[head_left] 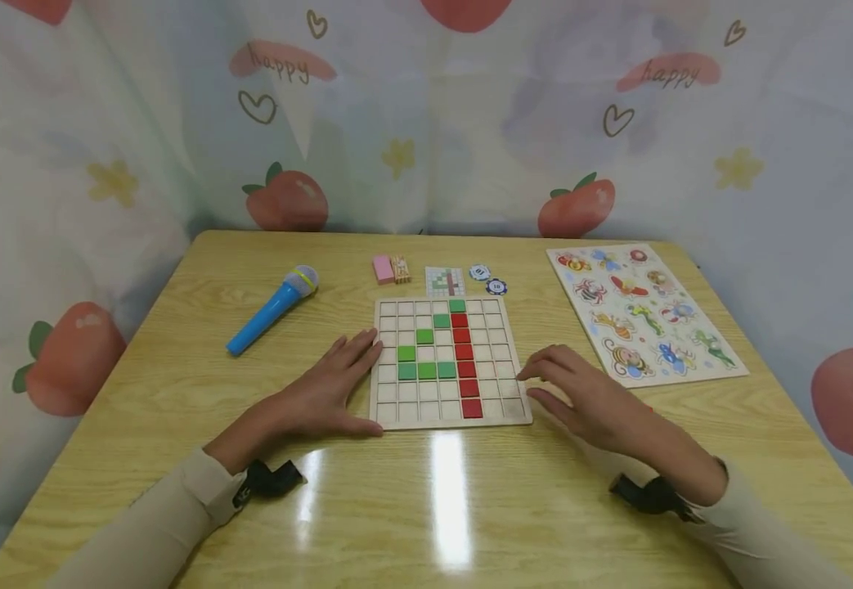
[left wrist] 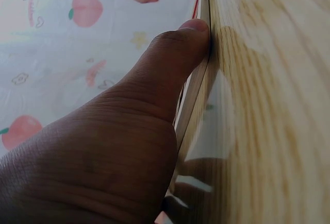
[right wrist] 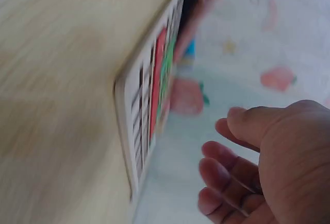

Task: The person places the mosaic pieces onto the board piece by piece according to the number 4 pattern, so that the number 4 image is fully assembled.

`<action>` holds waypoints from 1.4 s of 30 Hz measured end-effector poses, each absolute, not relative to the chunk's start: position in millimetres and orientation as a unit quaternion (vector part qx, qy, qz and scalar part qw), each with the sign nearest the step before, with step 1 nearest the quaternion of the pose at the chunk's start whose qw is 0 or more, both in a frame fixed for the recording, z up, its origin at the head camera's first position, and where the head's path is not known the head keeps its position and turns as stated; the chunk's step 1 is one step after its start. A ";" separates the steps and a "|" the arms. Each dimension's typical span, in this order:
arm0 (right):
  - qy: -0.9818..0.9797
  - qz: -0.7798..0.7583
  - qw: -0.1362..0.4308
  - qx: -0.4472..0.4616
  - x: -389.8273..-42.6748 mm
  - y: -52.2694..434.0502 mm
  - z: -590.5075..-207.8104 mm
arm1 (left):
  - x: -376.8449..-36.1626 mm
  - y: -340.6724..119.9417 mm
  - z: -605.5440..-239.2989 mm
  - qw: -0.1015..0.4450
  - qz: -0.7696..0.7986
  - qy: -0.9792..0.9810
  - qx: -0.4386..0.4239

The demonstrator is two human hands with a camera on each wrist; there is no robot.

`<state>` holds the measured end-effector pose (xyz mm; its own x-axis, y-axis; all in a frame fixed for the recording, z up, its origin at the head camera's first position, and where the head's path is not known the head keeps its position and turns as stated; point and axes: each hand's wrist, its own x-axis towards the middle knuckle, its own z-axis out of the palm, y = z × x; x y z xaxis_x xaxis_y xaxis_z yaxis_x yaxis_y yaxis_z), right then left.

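Note:
A square wooden grid board [head_left: 500, 335] lies flat on the table, with green tiles [head_left: 426, 370] stepping across it and a column of red tiles [head_left: 464, 352]. Along the board's left edge rests my left hand [head_left: 323, 388], its fingers stretched out and its thumb at the near left corner. In the left wrist view the thumb [left wrist: 180, 54] touches the board's side. My right hand [head_left: 581, 397] hovers beside the right edge, fingers slightly bent and thumb apart. The right wrist view shows nothing between those fingers [right wrist: 214, 175].
A small pattern card [head_left: 444, 281] and two round chips [head_left: 488, 279] lie behind the board. Nearby are a pink block [head_left: 383, 270] and a small box of sticks [head_left: 401, 269]. A blue toy microphone [head_left: 271, 309] lies left, an insect puzzle board [head_left: 647, 315] right.

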<state>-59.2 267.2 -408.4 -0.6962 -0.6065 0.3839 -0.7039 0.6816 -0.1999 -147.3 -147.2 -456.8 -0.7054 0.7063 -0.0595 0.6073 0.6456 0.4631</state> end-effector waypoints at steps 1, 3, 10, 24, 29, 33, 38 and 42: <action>-0.911 0.166 0.151 0.347 -55.9 280.3 -407.0 | -147.6 -147.0 -455.9 0.119 0.211 0.899 0.364; -0.926 0.152 0.154 0.310 -47.5 305.9 -405.7 | -148.3 -147.0 -455.5 0.118 0.210 0.899 0.366; -0.970 0.173 0.011 0.170 -12.7 374.6 -417.0 | -148.7 -146.3 -454.6 0.116 0.210 0.897 0.372; -0.976 0.166 0.052 0.133 4.3 396.0 -440.5 | -149.1 -145.5 -459.2 0.113 0.207 0.896 0.376; -0.975 0.170 0.056 0.132 0.6 394.6 -441.6 | -148.9 -146.5 -457.2 0.115 0.210 0.898 0.369; -0.965 0.174 0.077 0.179 -8.3 381.1 -432.9 | -148.8 -146.7 -456.7 0.113 0.211 0.896 0.375; -0.941 0.179 0.091 0.272 -34.2 343.8 -419.0 | -148.9 -147.6 -457.5 0.112 0.210 0.897 0.373; -0.932 0.183 0.061 0.307 -56.6 310.4 -413.9 | -149.1 -147.3 -457.0 0.112 0.210 0.896 0.375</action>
